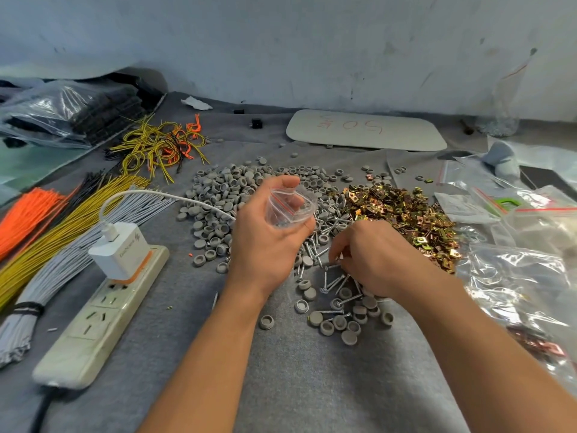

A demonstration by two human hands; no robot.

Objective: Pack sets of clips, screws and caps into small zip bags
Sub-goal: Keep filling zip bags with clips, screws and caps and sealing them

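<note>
Landmark: cap pile (218, 195), grey, on the grey cloth (312, 385).

- Far left of cap pile: orange wires (28, 214), yellow wires (62, 226) and grey wires (56, 264), lying side by side in bundles.
- Left of cap pile and nearer the camera: power strip (93, 323) with a white charger (120, 250) plugged in. The charger's cable runs toward the cap pile.
- Behind cap pile, to its left: loose wire loops (159, 145), yellow and orange.
- Over the right edge of cap pile: left hand (265, 245), raised, back to camera. Thumb and fingers are curled round a zip bag (288, 207), whose mouth gapes open. Small items lie at the bag's bottom, too blurred to name.
- Just right of cap pile: screws (324, 245) in a loose heap, mixed with stray caps on the near side.
- Right hand (374, 260) is down on the screws, right of cap pile. Fingers are bent, with their tips among the screws. Cannot tell whether they have hold of one.
- Further right of cap pile, touching the screws: clips (402, 217), a gold-coloured heap.
- Behind cap pile, to its right: white board (365, 131) with red writing.
- Far right of cap pile: clear bags (515, 276), crumpled.
</note>
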